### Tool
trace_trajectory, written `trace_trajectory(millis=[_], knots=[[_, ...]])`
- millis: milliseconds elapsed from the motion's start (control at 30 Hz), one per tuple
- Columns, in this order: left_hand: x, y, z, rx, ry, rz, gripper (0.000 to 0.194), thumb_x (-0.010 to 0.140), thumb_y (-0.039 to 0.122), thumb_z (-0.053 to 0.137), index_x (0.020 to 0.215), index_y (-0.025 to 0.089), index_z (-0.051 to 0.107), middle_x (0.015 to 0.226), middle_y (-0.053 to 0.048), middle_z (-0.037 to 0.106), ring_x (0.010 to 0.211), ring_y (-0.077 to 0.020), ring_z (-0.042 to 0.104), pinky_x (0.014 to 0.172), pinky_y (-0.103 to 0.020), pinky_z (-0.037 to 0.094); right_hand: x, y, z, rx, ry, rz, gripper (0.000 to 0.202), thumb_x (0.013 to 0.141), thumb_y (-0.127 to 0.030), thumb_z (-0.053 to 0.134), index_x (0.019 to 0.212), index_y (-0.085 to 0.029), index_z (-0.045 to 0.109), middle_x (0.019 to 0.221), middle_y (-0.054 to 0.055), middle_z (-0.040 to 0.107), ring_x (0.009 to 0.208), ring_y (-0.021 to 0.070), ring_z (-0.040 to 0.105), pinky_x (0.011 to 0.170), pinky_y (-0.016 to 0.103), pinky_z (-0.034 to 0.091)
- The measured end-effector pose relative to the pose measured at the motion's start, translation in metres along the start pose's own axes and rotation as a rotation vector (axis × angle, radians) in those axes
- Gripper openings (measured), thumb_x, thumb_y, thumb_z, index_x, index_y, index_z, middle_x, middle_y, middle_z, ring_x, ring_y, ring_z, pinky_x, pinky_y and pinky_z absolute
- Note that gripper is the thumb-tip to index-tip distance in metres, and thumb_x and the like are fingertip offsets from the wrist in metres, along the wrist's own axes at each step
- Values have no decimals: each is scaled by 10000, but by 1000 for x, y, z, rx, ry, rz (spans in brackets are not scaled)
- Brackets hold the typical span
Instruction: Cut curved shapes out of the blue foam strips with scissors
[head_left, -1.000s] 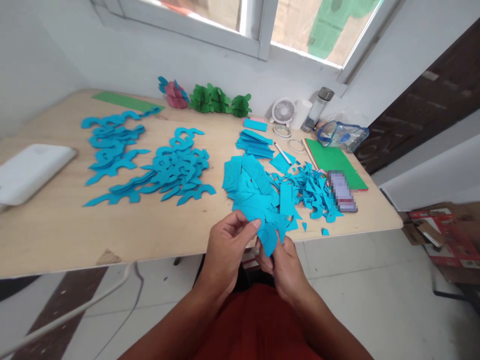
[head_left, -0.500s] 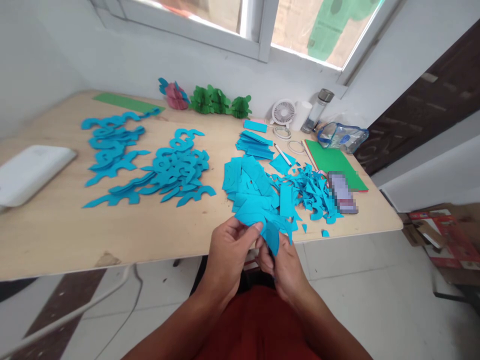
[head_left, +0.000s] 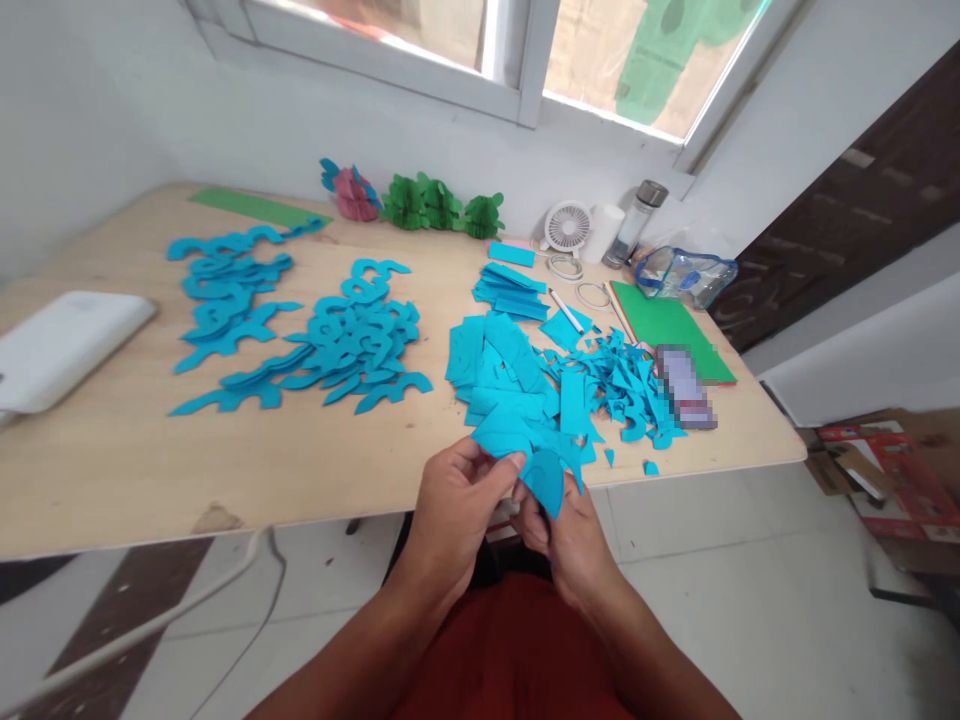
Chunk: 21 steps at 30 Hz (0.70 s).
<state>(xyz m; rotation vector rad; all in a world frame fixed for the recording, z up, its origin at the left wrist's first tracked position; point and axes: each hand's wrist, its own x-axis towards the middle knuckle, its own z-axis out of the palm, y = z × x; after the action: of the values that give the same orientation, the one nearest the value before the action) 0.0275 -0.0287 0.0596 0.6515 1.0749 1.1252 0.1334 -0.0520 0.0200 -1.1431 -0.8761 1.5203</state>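
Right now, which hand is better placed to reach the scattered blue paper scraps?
Right, probably: the right hand is nearer the scattered scraps; the left hand pinches curved blue paper. The right's grip is partly hidden.

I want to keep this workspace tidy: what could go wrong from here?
The small blue scrap near the table's front edge could get brushed off. The held blue paper, pinched by the left hand, might crease or tear if pulled. The white pen, lying across a blue sheet, could roll if bumped.
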Motion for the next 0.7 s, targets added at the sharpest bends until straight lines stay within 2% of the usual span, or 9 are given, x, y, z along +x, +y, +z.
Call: trace_trajectory(millis=[300, 467, 533, 633, 700], knots=[[1, 3, -2, 31, -14, 8, 89, 647, 212, 680, 609, 163, 615, 514, 17, 593, 488, -124, 537, 477, -229, 442, -2, -2, 1, 10, 80, 23, 377, 853, -507, 528, 654, -187, 524, 409, -98, 332, 362, 65, 221, 365, 198, 192], [0, 2, -3, 5, -46, 19, 64, 665, 204, 676, 637, 166, 633, 518, 16, 609, 499, -130, 548, 527, -245, 466, -3, -2, 2, 23, 60, 35, 337, 843, -454, 549, 644, -183, 537, 415, -95, 333, 370, 63, 212, 367, 199, 173], [0, 1, -3, -8, -46, 25, 65, 668, 220, 686, 693, 167, 658, 586, 0, 654, 557, -152, 594, 576, -265, 496, -4, -1, 2, 27, 69, 36, 337, 829, -450, 574, 626, -187, 515, 424, -95, 325, 376, 62, 210, 370, 201, 169], [1, 0, -4, -19, -40, 19, 109, 679, 249, 694, 748, 166, 680, 706, -30, 712, 661, -186, 647, 660, -301, 529, -5, 2, 1, 22, 126, 69, 363, 806, -473, 606, 615, -198, 467, 436, -95, 324, 383, 63, 224, 373, 201, 174], [2, 0, -4, -3, -45, 17, 98, 683, 256, 689, 723, 167, 681, 708, -34, 720, 687, -201, 663, 701, -321, 538, -5, 4, 1, 14, 183, 104, 365, 791, -510, 612, 651, -205, 469, 435, -96, 339, 379, 66, 236, 369, 200, 182]])
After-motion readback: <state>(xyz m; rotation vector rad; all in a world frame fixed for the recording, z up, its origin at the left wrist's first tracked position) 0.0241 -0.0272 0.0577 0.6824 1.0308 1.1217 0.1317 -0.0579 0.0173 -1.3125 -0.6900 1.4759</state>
